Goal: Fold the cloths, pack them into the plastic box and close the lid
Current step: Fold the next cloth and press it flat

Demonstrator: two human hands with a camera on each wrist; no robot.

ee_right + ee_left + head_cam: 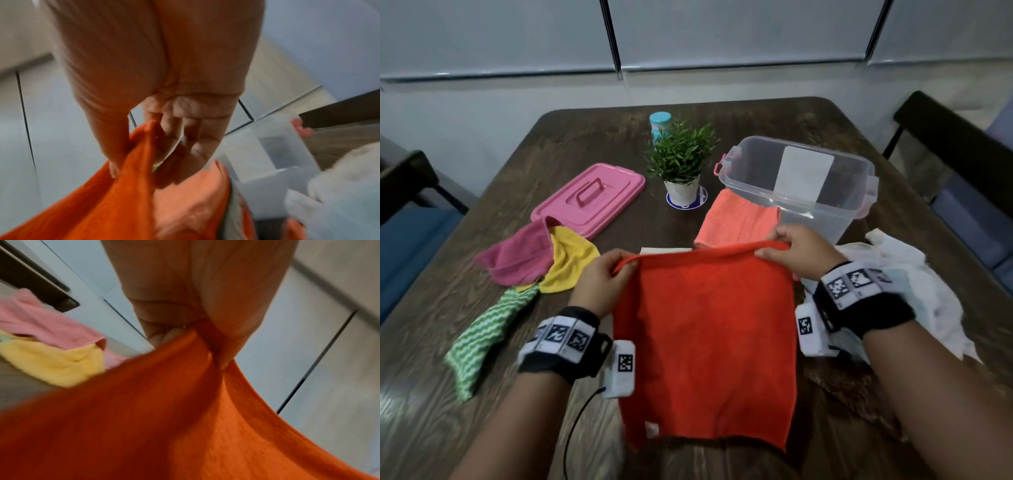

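Cloths lie spread over a dark wood-grain surface [774,116], the largest thing in view. An orange-red cloth [709,342] hangs in front of the person, held up by its top edge so that it drops flat and square; judged from this, it is being straightened for its first fold. A clear plastic box [822,202] stands open at the far right with nothing visible inside it, placed within reach for packing. Its pink lid [589,198] lies flat at the far left, well apart from the box, which leaves the opening free. A white cloth pile [893,274] sits at the right, just beside the box. A salmon cloth [736,222], apparently folded, lies flat against the box's near wall. At the left, a magenta cloth [520,257] overlaps a yellow cloth [571,263], and a green striped cloth [482,342] trails toward the near edge; all three look unfolded. A small potted plant [681,164] stands on a coaster between lid and box, with a blue-capped bottle [660,125] behind it.

Left hand [599,281] is raised above the surface, its fingers [164,337] and thumb pinching the top left corner. Right hand [798,250] mirrors it, fingers [195,138] curled and thumb clamping the top right corner. Both forearms reach forward, keeping the top edge taut and level.
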